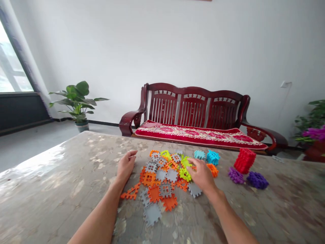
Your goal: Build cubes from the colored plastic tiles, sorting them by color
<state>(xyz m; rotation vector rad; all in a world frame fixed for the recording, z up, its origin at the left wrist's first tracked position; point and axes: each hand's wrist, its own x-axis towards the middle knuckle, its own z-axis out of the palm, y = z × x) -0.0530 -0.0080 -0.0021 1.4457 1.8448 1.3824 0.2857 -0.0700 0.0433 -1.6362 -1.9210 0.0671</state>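
My left hand (pixel 126 166) rests on the table left of a loose pile of notched plastic tiles. It holds nothing, and its fingers are apart. At the pile's right side, my right hand (pixel 202 174) has its thumb and index finger on a yellow-green tile (pixel 186 162). Another yellow-green tile (pixel 185 174) lies just below it. The pile also has grey tiles (pixel 152 214), orange tiles (pixel 149 178) and an orange triangular frame (pixel 131 192) near my left forearm. Some tiles have window-like cutouts, and many overlap.
Right of the pile are light-blue tiles (pixel 199 155), a cyan stack (pixel 213 157), orange tiles (pixel 212 170), a tall red stack (pixel 244 161), and purple (pixel 236 175) and dark-violet (pixel 257 180) stacks. A wooden bench (pixel 193 112) stands behind the patterned table (pixel 83 162).
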